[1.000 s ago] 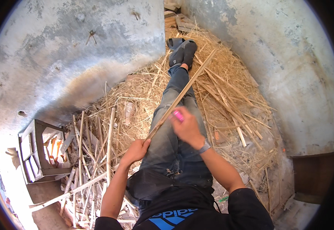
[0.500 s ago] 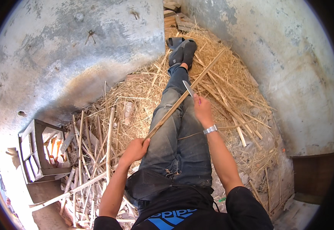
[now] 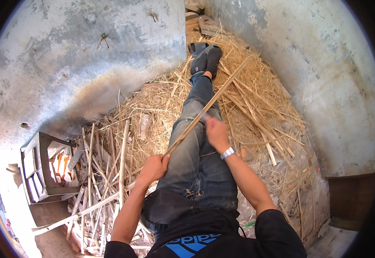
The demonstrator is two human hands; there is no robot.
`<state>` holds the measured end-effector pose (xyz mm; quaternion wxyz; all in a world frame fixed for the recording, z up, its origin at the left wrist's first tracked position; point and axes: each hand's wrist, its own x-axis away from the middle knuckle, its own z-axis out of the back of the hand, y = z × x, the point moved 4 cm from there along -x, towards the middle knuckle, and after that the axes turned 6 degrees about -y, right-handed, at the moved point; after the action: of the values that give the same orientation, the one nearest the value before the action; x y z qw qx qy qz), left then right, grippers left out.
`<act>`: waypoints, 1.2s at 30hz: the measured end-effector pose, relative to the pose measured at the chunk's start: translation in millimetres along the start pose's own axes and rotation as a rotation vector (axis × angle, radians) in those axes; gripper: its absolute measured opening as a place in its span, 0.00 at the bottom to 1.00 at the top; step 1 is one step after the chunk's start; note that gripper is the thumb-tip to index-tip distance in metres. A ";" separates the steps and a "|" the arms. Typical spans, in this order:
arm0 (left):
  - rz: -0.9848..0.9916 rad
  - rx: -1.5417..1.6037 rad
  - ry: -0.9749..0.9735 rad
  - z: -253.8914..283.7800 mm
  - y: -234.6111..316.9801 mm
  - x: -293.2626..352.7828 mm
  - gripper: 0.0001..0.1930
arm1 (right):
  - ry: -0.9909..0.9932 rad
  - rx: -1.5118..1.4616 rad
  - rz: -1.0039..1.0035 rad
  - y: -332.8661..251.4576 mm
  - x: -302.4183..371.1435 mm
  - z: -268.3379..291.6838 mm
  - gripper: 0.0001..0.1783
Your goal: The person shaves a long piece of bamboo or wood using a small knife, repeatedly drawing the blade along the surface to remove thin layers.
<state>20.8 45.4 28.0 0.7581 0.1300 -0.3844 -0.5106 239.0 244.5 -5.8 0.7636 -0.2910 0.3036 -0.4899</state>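
Observation:
A long, thin wooden strip slants across my outstretched legs, its far end up over the straw. My left hand is closed around the strip's near end by my left thigh. In my right hand, closed over the middle of my legs, is a knife. The knife's blade, smeared by motion, is at the strip's middle; I cannot tell whether it touches. Its handle is hidden in my fist.
Straw and shavings cover the floor around my feet. Several loose strips lie to the right, and more sticks at the left beside a dark wooden frame. Worn plaster walls rise on both sides.
My right hand has moved with the knife down and left along the strip, toward my left hand. My left hand and the strip have hardly moved.

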 end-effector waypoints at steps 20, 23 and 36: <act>-0.078 -0.031 -0.034 0.8 -46.7 30.5 0.26 | -0.494 -0.030 0.043 -43.2 74.5 -12.0 0.22; -0.114 0.081 -0.008 -3.2 -54.2 38.9 0.25 | -0.218 -0.041 0.053 -33.5 51.8 1.9 0.26; -0.017 0.340 -0.256 2.6 -35.3 68.8 0.31 | 0.019 -0.872 -0.239 -15.9 15.9 22.9 0.16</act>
<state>7.7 -29.9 39.9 0.6657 0.1933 -0.5571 -0.4573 252.4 227.6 17.9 0.5048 -0.6140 0.4531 -0.4035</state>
